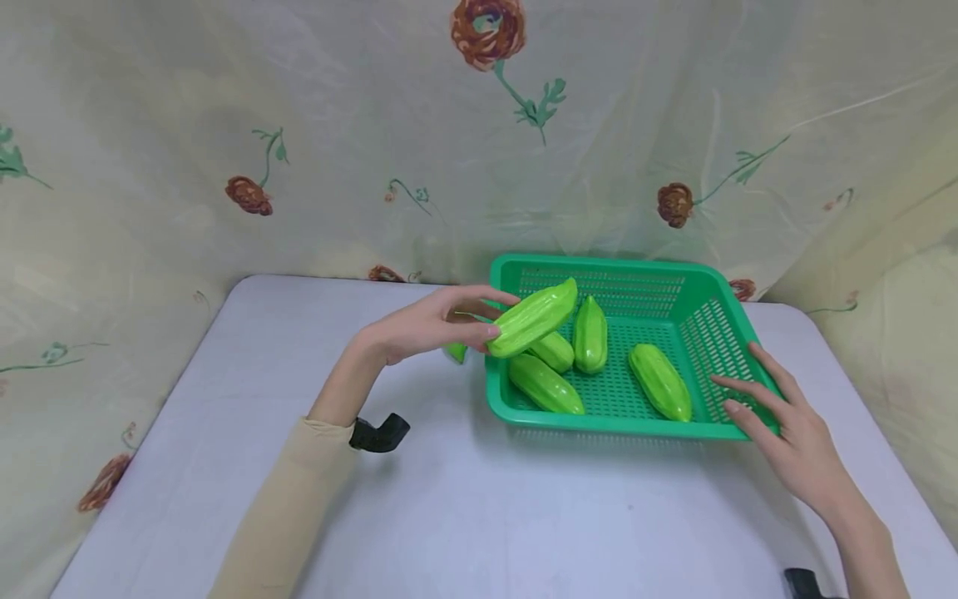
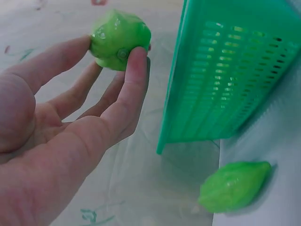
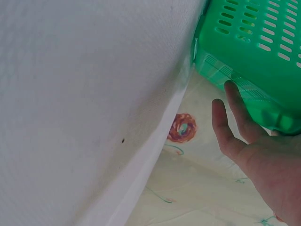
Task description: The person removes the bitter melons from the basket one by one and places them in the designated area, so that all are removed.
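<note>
My left hand [image 1: 437, 320] holds a bright green ridged gourd [image 1: 535, 319] by one end, thumb and fingertips on either side of it. That gourd is over the left side of a green plastic basket [image 1: 624, 428]. From the left wrist, the gourd shows end-on between the fingertips, higher than the basket wall. Several similar gourds [image 1: 660, 383] lie inside the basket, mostly toward its left. At the basket's front right corner is my right hand [image 1: 797, 441], fingers loosely extended about the rim. Some of its fingers are hidden behind the basket in the right wrist view.
Another green gourd [image 2: 233, 186] lies on the white table [image 1: 449, 516] just left of the basket, mostly hidden by my left hand in the head view. A flower-patterned cloth [image 1: 337, 125] hangs behind the table and down its sides.
</note>
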Tool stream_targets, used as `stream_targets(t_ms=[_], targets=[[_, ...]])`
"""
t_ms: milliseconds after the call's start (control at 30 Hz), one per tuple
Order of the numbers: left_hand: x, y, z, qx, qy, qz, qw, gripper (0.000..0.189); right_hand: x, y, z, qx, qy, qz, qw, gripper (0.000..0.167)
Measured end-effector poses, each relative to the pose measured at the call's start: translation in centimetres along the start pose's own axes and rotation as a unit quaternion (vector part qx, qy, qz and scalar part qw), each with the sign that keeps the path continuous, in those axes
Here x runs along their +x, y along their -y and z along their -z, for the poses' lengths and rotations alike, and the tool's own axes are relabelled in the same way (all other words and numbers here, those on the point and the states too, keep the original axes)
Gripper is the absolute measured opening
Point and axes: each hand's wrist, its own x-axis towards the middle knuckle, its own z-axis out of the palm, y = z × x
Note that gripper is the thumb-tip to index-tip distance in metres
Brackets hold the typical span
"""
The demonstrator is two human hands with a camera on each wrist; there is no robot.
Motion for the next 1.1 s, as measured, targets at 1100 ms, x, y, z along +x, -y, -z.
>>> stream_targets(t_ms=[1100], targets=[[-6.1, 7.5, 3.7, -0.137, -0.215, 0.066, 0.9647, 0.057, 0.0, 0.1, 0.0, -0.001, -0.001, 0.002, 1.0, 0.038]])
